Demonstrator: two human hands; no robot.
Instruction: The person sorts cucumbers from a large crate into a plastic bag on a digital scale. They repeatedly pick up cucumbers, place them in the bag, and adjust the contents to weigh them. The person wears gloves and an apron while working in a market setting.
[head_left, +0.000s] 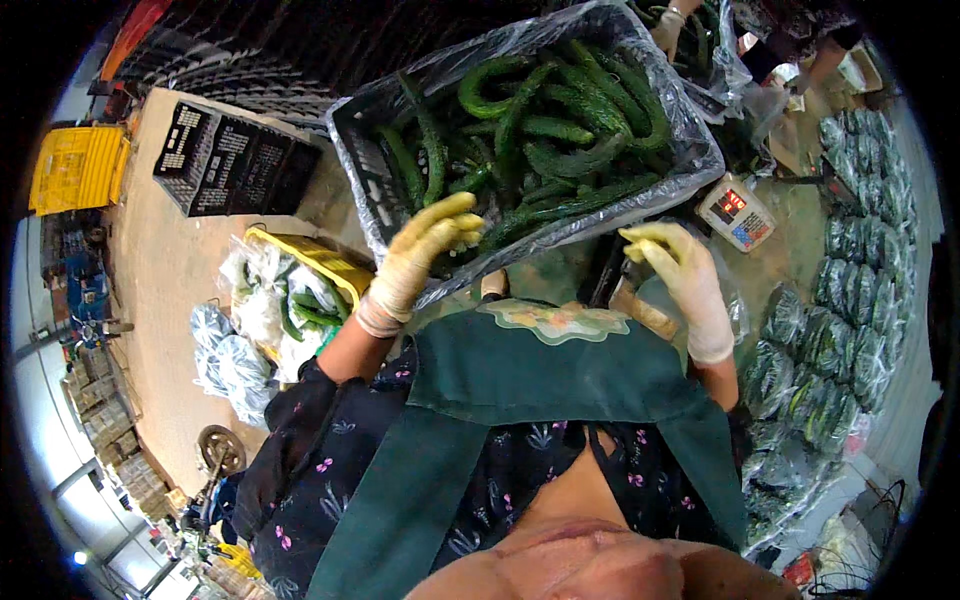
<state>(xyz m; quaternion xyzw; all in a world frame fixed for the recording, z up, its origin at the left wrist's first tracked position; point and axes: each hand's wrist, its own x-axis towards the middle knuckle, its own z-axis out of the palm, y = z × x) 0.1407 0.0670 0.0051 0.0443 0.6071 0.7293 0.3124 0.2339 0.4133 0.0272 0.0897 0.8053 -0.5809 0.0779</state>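
Observation:
Before me a black plastic crate lined with clear plastic film holds a heap of long, bumpy green cucumbers, some strongly curved. My left hand, in a pale yellowish glove, hovers at the crate's near left side. Its fingers stretch over the cucumbers and I see nothing in them. My right hand, gloved the same way, is outside the near right rim with loosely bent fingers and nothing visible between them. Just beyond it stands a digital scale display with lit red digits and a keypad.
A black crate stands on the floor at left. Nearer is a yellow crate with plastic bags and cucumbers. Bagged green produce lies in rows at right. Another person's gloved hand reaches into produce at the top right.

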